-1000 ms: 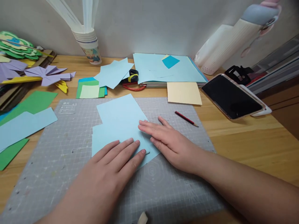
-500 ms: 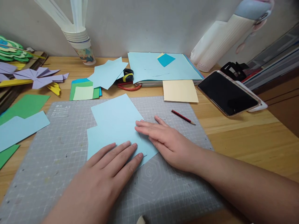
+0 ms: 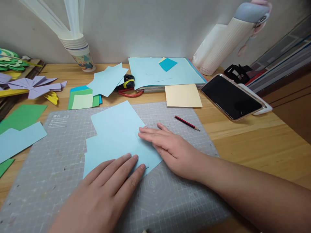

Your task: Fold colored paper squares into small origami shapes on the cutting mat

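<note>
Light blue paper sheets (image 3: 114,129) overlap on the grey cutting mat (image 3: 60,161), with offset edges showing at the left. My left hand (image 3: 109,191) lies palm down over their lower part, fingers stretched out and touching the paper. On the right side of the sheets, my right hand (image 3: 167,147) rests flat with its fingertips on the paper and its thumb side toward me. Its fingers are straight. Part of the lower sheets is hidden under my left hand. A red and black pencil (image 3: 187,123) lies on the mat beyond my right hand.
Behind the mat are a cream paper (image 3: 184,96), a blue-topped stack (image 3: 155,72), star-shaped blue paper (image 3: 105,80) and red-handled scissors (image 3: 131,93). A phone (image 3: 233,97) leans at the right, near a bottle (image 3: 228,45). Paper cups (image 3: 84,58) and purple folded paper (image 3: 35,85) stand left.
The view has shifted slightly. My left hand has slid a little toward me, and another offset paper edge now shows at the lower left. My right hand stays at the sheets' right side.
</note>
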The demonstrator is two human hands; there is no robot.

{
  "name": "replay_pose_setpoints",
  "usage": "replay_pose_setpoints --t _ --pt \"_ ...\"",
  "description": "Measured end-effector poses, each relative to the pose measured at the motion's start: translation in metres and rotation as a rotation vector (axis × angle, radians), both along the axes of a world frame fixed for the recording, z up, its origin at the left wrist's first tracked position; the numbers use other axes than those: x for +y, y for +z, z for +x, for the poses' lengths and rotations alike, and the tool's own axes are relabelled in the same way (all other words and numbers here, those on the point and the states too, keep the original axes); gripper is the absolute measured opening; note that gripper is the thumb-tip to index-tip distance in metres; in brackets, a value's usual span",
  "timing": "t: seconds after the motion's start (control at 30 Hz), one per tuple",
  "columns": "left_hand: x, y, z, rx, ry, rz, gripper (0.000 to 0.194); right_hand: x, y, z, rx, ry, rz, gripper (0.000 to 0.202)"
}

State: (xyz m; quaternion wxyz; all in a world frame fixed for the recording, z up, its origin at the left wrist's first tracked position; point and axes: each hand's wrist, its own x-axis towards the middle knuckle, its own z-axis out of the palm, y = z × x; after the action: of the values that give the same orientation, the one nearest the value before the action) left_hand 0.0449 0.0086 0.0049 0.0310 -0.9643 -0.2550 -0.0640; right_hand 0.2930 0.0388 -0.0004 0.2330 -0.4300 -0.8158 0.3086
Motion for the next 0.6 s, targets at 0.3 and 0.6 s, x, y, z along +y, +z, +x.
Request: replay_pose_setpoints --t 0.3,0.6 --pt "-0.006 0.002 -0.001 -0.013 -0.006 0.050 0.062 -0.001 0.002 -0.001 -0.046 0.024 0.008 0.046" --pt "-0.008 0.000 0.001 -0.029 0.023 0.018 0.063 0.005 0.011 -0.011 -0.334 -0.014 0.089 0.044"
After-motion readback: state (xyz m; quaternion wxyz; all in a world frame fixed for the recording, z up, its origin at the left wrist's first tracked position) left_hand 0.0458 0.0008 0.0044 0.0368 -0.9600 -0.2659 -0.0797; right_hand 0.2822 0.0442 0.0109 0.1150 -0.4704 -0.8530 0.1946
